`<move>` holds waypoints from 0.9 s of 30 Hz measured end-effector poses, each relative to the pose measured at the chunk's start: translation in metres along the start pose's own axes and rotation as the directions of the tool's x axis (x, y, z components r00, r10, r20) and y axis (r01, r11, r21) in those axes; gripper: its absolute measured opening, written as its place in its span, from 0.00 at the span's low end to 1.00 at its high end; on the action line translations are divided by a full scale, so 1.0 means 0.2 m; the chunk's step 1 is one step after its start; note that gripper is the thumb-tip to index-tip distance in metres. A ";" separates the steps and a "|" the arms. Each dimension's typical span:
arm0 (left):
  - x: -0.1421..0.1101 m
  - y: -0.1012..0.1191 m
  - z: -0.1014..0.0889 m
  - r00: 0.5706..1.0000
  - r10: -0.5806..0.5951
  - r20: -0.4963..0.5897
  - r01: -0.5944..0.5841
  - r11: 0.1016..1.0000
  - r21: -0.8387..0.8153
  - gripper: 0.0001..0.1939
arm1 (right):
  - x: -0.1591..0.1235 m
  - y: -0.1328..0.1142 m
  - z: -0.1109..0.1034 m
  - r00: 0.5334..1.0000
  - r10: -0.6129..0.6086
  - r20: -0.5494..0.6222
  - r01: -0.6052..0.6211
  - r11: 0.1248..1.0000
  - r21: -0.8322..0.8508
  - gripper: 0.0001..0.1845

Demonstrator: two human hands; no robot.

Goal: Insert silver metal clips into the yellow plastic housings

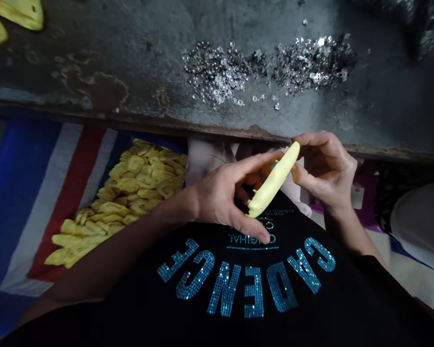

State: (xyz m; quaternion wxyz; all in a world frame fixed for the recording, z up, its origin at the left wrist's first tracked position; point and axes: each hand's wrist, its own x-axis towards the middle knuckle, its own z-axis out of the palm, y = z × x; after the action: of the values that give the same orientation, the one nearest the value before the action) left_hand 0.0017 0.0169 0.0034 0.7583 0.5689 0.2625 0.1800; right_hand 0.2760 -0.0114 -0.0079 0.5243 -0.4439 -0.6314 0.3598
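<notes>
In front of my chest, a curved pale-yellow moulded piece (273, 185) is held tilted on edge between both hands. Small pegs stick out along its left side. My left hand (222, 190) grips it from the left, with the thumb by its lower end and the fingers partly hidden behind it. At its upper end, my right hand (327, 166) pinches it between thumb and fingers. Small shiny metal clips (220, 72) lie heaped on the bench beyond my hands, with a second pile of clips (311, 62) to the right.
The worn grey metal bench (130, 58) runs across the top, its front edge just past my hands. A blue, white and red striped sack (68, 193) at left holds many similar yellow pieces (130, 188). More yellow pieces (21, 12) lie on the bench's far left.
</notes>
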 end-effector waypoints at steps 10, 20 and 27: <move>-0.01 0.04 0.02 0.991 -0.006 -0.132 0.004 1.000 -0.018 0.59 | 0.00 -0.03 0.02 0.999 0.028 -0.031 -0.030 0.998 -0.063 0.15; 0.01 0.08 0.07 0.964 0.248 -0.094 -0.196 0.906 0.374 0.60 | -0.03 0.01 0.03 0.996 -0.046 -0.072 0.032 0.982 -0.188 0.16; 0.01 0.06 0.08 0.980 0.197 0.022 -0.195 0.938 0.286 0.75 | -0.07 0.11 0.02 0.952 -0.265 -0.150 0.215 0.934 -0.285 0.17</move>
State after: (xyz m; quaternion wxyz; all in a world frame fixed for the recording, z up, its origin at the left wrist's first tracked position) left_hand 0.0132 0.0102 0.0183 0.6450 0.6956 0.2305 0.2167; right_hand 0.2763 -0.0174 -0.0348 0.5571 -0.4608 -0.6716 0.1618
